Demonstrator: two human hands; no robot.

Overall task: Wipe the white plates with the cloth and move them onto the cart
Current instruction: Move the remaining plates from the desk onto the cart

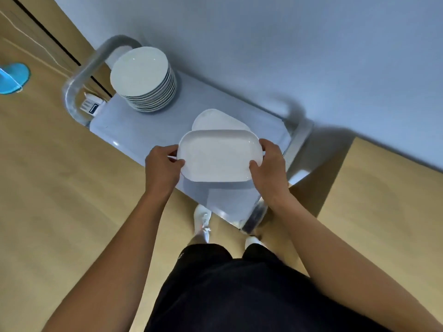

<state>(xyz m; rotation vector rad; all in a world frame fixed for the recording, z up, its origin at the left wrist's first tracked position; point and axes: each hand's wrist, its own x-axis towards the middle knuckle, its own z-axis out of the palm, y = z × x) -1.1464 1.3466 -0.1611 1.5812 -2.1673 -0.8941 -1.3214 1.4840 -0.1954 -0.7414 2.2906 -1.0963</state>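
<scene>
The left hand [163,165] grips the left end of a white oblong plate [219,159], thumb on the rim and fingers curled under. The right hand [268,164] grips the opposite end the same way, so both hands are closed on the plate and hold it level above the near part of the cart [148,130]. Just beyond it, partly hidden under its far edge, a second oblong plate [215,119] lies on the cart's top shelf. Farther along the shelf, near the rounded metal handle [88,68], stands a stack of round white plates [143,77]. A small white and blue tag [91,106] sits by that handle. The cart stands on a wooden floor [60,200] against a pale wall [287,56]. Below the arms are black shorts [227,295] and white shoes [202,220]. A blue slipper [13,77] lies on the floor at far left.
</scene>
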